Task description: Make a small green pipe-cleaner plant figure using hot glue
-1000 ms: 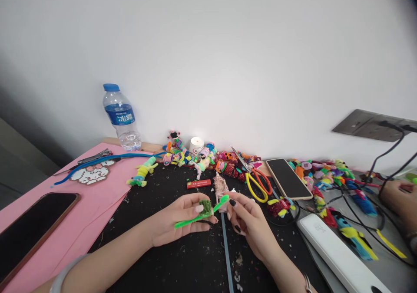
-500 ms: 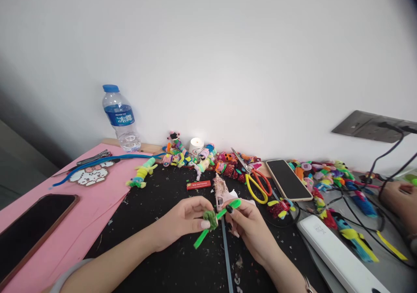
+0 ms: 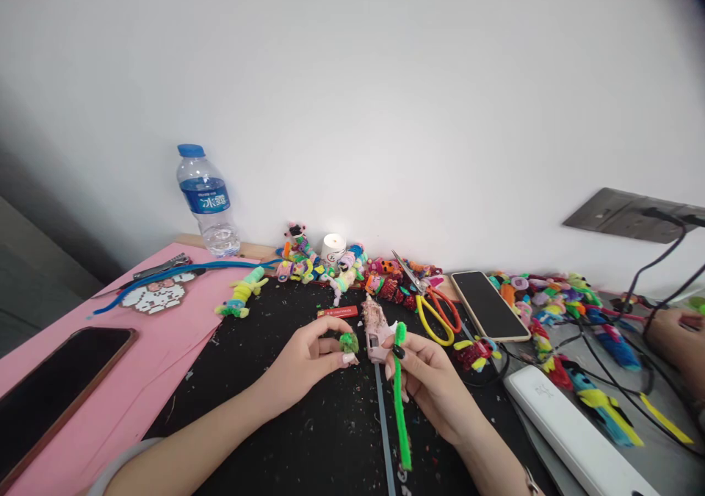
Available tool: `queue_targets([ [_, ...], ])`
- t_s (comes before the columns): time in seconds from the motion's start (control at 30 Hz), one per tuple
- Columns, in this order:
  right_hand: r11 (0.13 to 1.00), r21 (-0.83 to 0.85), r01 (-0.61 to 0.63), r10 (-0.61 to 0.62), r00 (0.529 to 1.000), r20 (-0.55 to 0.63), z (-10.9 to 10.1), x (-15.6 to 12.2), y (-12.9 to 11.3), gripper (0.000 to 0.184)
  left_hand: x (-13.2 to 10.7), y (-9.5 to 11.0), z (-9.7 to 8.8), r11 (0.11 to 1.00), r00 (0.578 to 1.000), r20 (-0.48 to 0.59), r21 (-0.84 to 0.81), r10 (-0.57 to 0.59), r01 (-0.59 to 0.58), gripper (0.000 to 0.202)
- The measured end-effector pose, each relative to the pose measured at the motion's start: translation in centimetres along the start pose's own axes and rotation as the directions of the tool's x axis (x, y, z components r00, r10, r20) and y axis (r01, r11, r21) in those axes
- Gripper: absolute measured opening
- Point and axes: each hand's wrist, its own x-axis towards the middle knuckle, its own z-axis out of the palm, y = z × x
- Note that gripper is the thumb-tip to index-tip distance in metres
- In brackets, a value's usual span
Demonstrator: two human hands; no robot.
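Just left of the glue gun [image 3: 377,340], the left hand [image 3: 308,364] pinches a small green fuzzy piece [image 3: 348,343]; at its right side, the right hand [image 3: 432,382] is grasping a bright green pipe cleaner [image 3: 402,404].

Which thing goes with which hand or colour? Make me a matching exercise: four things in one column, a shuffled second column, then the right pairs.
Column one
1. green pipe cleaner
2. scissors
3. small green bundle
4. water bottle

Column two
A. held in the left hand
B. clear, with a blue cap
C. held in the right hand
D. part yellow, part orange-red

Right pairs
1-C
2-D
3-A
4-B
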Motion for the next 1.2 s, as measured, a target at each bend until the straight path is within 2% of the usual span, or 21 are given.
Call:
queue_targets([
  [0.13,0.995,-0.078,-0.055,0.052,0.998,-0.043,0.2,0.0,0.2,0.022,0.0,-0.4,0.0,0.999,0.999,0.035,0.044,0.009,-0.01,0.027],
  [0.3,0.986,-0.132,-0.098,0.094,0.995,-0.04,0.4,0.0,0.8,0.021,-0.1,-0.2,0.3,0.997,0.997,0.076,0.071,0.028,-0.033,0.026],
  [0.73,0.941,-0.336,-0.051,0.029,0.997,-0.07,0.5,0.1,1.2,0.024,-0.3,-0.3,0.5,0.973,0.992,0.083,0.203,0.096,-0.111,0.022],
  [0.97,0.823,-0.565,0.057,-0.121,0.99,-0.077,0.3,0.2,1.8,0.016,-0.5,-0.4,0.4,0.952,0.99,0.085,0.278,0.111,-0.131,0.027],
  [1.2,0.684,-0.721,0.115,-0.219,0.974,-0.052,0.4,0.0,1.9,0.013,-0.5,-0.2,0.3,0.933,0.989,0.086,0.331,0.117,-0.139,0.029],
])
